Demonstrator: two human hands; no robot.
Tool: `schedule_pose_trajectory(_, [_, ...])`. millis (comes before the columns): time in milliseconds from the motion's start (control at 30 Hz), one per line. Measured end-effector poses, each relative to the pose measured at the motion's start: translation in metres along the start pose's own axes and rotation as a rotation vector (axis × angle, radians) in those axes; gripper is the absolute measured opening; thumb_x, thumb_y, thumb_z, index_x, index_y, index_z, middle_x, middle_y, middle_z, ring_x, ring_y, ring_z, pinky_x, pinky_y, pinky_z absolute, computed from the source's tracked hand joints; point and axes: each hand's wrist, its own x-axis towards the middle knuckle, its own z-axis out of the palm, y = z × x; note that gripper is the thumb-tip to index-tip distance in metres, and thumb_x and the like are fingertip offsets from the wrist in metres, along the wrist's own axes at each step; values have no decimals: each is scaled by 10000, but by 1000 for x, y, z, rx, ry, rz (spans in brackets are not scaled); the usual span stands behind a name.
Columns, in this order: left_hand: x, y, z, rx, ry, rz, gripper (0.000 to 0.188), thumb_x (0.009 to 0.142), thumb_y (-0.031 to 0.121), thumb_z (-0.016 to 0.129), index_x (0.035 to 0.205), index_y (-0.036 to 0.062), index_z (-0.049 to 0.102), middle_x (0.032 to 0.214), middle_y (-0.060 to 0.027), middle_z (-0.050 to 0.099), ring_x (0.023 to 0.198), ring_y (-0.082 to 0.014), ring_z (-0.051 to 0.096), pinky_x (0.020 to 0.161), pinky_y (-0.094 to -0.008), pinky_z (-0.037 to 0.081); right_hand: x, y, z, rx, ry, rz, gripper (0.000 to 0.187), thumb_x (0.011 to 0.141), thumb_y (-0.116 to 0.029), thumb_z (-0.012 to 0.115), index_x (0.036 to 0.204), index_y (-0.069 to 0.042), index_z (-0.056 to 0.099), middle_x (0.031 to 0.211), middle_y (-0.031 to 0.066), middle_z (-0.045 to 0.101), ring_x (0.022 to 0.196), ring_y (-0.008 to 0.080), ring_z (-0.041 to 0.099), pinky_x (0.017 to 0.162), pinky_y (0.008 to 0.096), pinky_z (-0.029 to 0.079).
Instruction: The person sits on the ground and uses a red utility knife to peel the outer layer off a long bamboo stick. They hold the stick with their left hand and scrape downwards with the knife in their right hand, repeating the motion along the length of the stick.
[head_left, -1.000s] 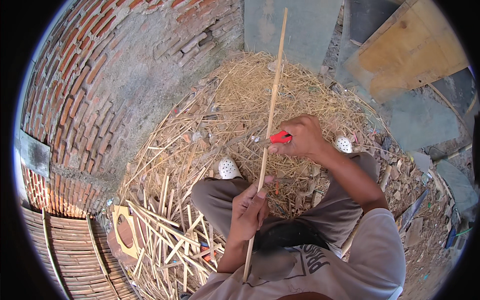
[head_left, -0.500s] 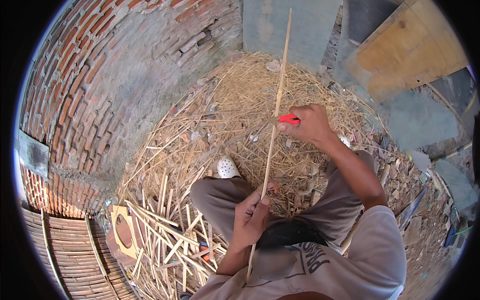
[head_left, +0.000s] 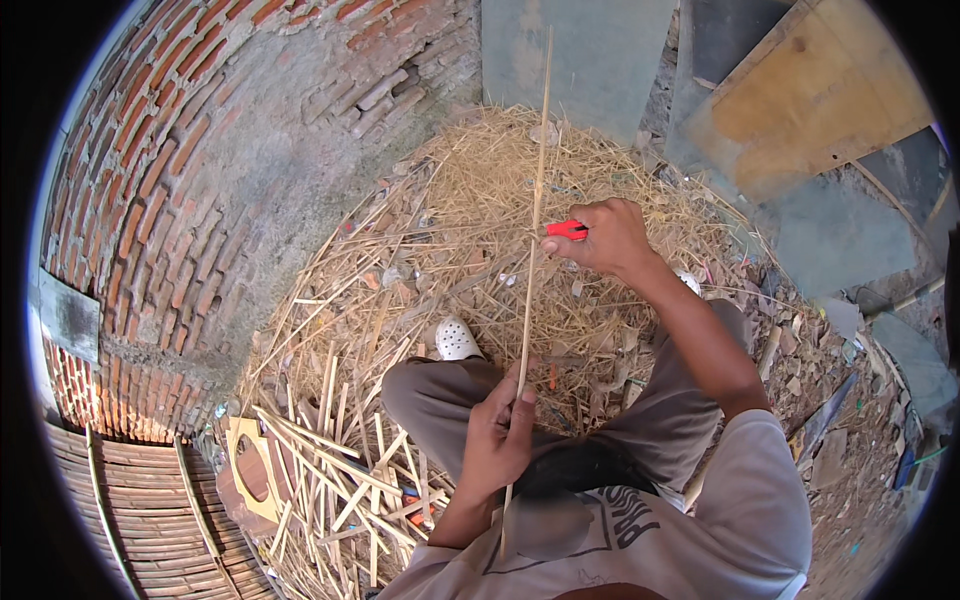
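Note:
A long, thin bamboo strip (head_left: 532,285) stands nearly upright in the middle, its lower end against my shirt. My left hand (head_left: 500,435) is closed around the lower part of the strip, above my lap. Farther up, my right hand (head_left: 610,238) grips a red-handled knife (head_left: 567,230) beside the strip. The knife's blade is too small to make out clearly; its end meets the strip or lies very close to it.
Loose shavings (head_left: 490,180) cover the ground ahead. Cut bamboo sticks (head_left: 350,480) lie piled at my left, beside a board with a round hole (head_left: 245,465). A brick wall (head_left: 180,200) rises at left; sheets and a yellowish panel (head_left: 820,100) lean at right.
The strip's upper end has swung left. My right hand has shifted slightly left and away from me with the knife. My left hand stays around the strip.

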Motion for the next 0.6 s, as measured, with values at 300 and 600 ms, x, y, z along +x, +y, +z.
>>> schedule_pose_trajectory(300, [-15, -7, -5, 88, -71, -23, 350, 986, 50, 449, 1327, -4, 504, 657, 99, 392, 574, 17, 296, 505, -180, 203, 12, 33, 9, -168, 18, 95, 783, 747, -813, 479, 642, -60, 665, 498, 109, 565, 539, 289, 623, 531, 419, 481])
schedule_pose_trajectory(600, [-13, -26, -24, -365, -86, -121, 357, 1034, 194, 371, 1305, -14, 477, 458, 21, 391, 341, -45, 321, 373, -191, 266, 14, 86, -19, 167, -19, 600, 769, 830, -741, 461, 656, -14, 642, 527, 138, 544, 567, 282, 595, 588, 417, 466])
